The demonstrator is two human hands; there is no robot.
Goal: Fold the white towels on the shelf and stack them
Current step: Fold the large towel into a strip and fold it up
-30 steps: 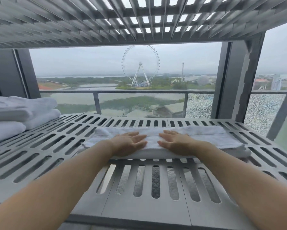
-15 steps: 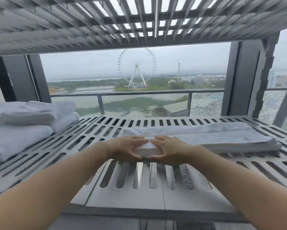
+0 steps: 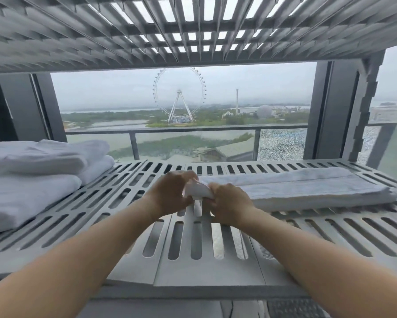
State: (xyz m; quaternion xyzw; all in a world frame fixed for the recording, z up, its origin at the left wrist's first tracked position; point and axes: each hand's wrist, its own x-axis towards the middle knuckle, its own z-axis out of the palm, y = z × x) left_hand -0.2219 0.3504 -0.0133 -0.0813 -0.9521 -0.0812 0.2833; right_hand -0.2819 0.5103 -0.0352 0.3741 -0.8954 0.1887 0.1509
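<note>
Both hands meet over the slotted grey shelf [image 3: 128, 196], fingers curled around the near end of a long white towel [image 3: 307, 188]. The left hand [image 3: 170, 193] wraps over that end from above and the right hand [image 3: 230, 204] pinches it from the side, so a small bunched corner of soft cloth shows between them, raised off the shelf. The rest of the towel runs away to the right of the hands as a flat, narrow folded band with a faintly looped terry surface and thick layered edges. Well to the left of the hands sits a stack of folded towels [image 3: 32, 187], plump and rounded at the folds. The shelf is a hard, matte panel pierced by rows of oblong slots. An upper shelf [image 3: 193, 31] of the same slatted make hangs above the hands.
</note>
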